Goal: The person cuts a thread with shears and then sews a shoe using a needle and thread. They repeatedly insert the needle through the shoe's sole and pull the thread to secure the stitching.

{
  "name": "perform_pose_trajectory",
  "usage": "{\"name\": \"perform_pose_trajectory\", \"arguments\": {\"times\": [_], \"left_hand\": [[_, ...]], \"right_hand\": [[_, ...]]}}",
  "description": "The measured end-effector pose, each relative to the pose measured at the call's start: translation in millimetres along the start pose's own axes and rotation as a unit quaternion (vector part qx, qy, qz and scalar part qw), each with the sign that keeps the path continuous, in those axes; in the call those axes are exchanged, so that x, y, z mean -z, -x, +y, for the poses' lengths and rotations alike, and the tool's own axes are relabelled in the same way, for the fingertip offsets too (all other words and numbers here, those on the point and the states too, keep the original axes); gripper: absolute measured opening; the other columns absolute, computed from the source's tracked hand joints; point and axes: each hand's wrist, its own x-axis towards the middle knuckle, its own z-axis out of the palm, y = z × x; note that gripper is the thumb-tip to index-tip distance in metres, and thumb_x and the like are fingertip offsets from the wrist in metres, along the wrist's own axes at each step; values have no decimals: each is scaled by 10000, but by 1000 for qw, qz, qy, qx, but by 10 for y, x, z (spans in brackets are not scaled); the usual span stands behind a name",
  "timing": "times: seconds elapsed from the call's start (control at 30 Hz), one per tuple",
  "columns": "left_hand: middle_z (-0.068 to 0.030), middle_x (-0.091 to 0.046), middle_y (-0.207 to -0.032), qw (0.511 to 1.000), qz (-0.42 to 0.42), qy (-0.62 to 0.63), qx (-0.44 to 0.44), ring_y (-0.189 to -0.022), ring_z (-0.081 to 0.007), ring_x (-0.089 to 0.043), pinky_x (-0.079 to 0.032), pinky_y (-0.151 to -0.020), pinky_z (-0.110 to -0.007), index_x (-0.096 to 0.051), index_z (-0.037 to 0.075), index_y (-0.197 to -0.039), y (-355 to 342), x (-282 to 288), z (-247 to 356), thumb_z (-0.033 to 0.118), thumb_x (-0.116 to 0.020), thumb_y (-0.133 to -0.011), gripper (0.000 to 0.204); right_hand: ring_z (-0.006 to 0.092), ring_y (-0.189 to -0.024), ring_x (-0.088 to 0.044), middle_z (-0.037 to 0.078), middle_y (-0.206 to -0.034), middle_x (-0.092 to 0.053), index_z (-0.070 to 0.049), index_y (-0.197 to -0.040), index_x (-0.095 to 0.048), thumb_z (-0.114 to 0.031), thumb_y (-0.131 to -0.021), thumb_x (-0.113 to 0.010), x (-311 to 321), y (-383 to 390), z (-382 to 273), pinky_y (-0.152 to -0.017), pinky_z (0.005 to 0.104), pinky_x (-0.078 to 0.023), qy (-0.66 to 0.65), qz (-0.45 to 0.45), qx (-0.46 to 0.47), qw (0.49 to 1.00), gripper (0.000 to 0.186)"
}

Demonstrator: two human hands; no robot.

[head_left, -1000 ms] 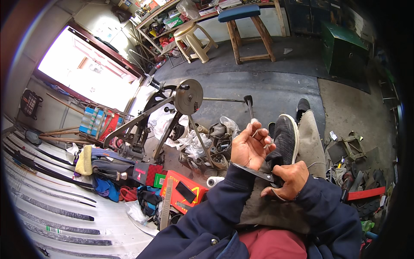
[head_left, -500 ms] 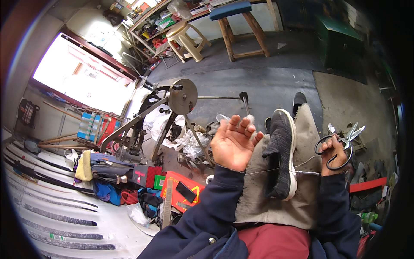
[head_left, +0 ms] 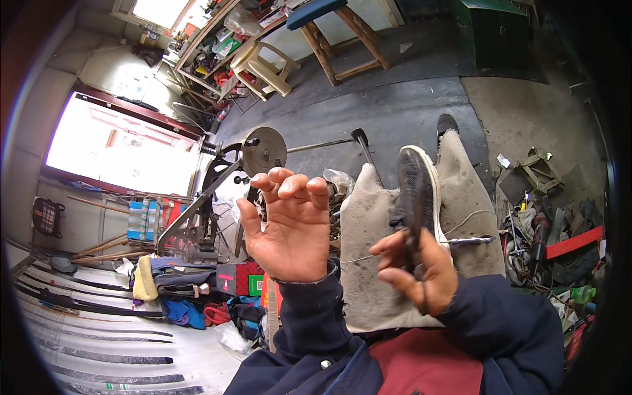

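Note:
My left hand (head_left: pixel 287 237) is raised palm-up left of the stained cloth (head_left: pixel 365 296) on my lap, empty, fingers apart and curled. My right hand (head_left: pixel 426 276), motion-blurred, grips the dark scissors (head_left: pixel 413 227) over the lap, in front of a black knit shoe (head_left: pixel 416 168) with a white sole. The shoe lies lengthwise on the cloth. A tool like an awl (head_left: pixel 471 241), with a thin metal shaft, lies across the cloth to the shoe's right, and pale thread (head_left: pixel 471 215) trails near it and across the lap.
A metal hand-cranked machine (head_left: pixel 263 150) stands ahead-left, beside bags and clutter (head_left: pixel 181 309). Long strips (head_left: pixel 112 359) lie at lower left. Tools and scrap (head_left: pixel 553 257) are piled at my right. A wooden stool (head_left: pixel 349 49), plastic stool (head_left: pixel 260 69) and green box (head_left: pixel 497 36) stand at the back.
Over the last half second my left hand moved left, fingers still apart. My right hand swung the scissors from the far right to over the shoe. The camera's view shifted.

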Motion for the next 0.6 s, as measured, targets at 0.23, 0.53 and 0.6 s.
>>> {"name": "perform_pose_trajectory", "arguments": {"times": [0.23,0.53,0.6], "left_hand": [[-61,-597,-1179,1000,17,4,19,-1008,-199,-586,-424,-1028,-488,-628,82,-1195,40,40,-198,359,-485,-1062,340],[-104,-689,-1014,891,79,-448,-4,-862,-212,-645,-534,-852,-393,-649,38,-1167,6,570,-314,255,-504,-1100,270],[-80,-696,-988,771,94,-628,41,-865,-150,-652,-531,-812,-295,-657,22,-1149,180,701,-307,181,-547,-1096,200]], "right_hand": [[226,-978,-684,120,-1088,-696,-47,-1189,-573,5,-845,-814,-246,-193,222,-872,346,-533,73,-36,90,993,423],[220,-823,-709,105,-901,-707,-31,-1065,-541,48,-815,-790,-127,-212,378,-774,323,-544,31,-40,57,997,362],[165,-827,-699,91,-895,-715,-28,-1060,-537,41,-828,-798,-90,-184,407,-777,311,-544,26,-36,12,999,356]]}}
